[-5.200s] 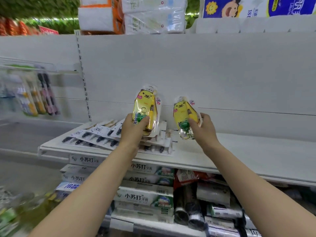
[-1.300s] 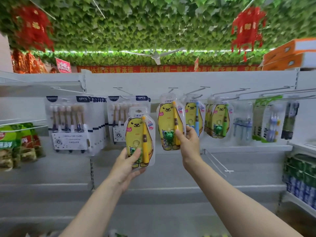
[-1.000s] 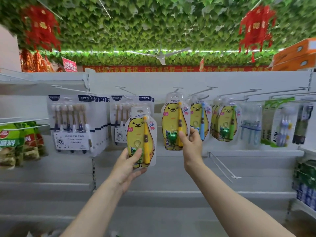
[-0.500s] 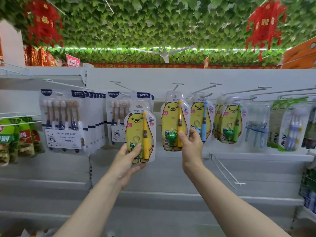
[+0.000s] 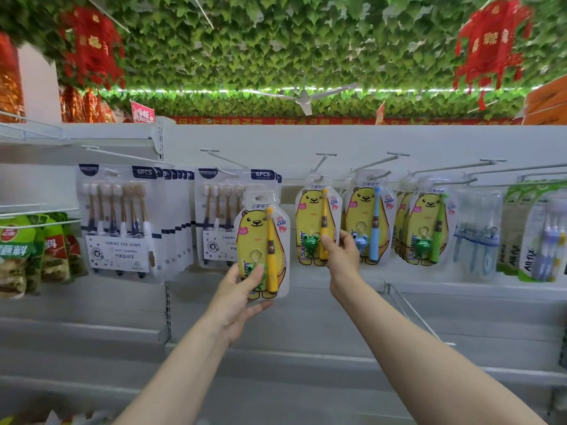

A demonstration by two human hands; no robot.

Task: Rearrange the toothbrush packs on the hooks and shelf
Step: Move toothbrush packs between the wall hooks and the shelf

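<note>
My left hand (image 5: 237, 297) grips the bottom of a yellow bear toothbrush pack (image 5: 262, 240) with a yellow brush, held upright in front of the hook wall. My right hand (image 5: 340, 256) pinches the lower right edge of a second yellow bear pack (image 5: 316, 219), whose top sits at a white hook (image 5: 322, 162). To its right hang a bear pack with a blue brush (image 5: 369, 220) and several bear packs with green brushes (image 5: 425, 225).
White 6PCS toothbrush packs (image 5: 122, 222) hang in rows at the left. Clear and green toothbrush packs (image 5: 521, 231) hang at the right. Bare hooks (image 5: 491, 163) jut out above. Green snack bags (image 5: 21, 256) hang at far left. A bare wire hook (image 5: 411, 314) sticks out below.
Since a second ago my right hand has stayed on the pack at the hook and my left hand keeps its pack; the view shifted slightly. Earlier both packs were lifted from the lower shelf.
</note>
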